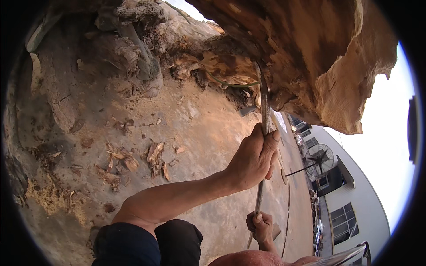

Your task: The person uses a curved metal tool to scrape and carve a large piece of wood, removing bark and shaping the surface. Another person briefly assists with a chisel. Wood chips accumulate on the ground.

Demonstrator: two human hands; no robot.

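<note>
Beneath the large, jagged piece of brown wood (319,57) at the upper right, you hold a long metal bar (265,104) with both hands. Your left hand (253,157) closes its grip around the middle part of the bar, the thumb lying against it. Your right hand (262,225) is lower, and its grip is also narrow, with the fingers curled around the bar near the lower end. The bar stands steeply, and its upper tip overlaps the wood; whether they touch, one cannot tell. A thin green cord (228,84) curves just beside the upper part. On the dusty floor (208,137), broken wood chips (155,158) lie to the left. Farther right, a round fan (320,159) stands near a pale building (370,190).
</note>
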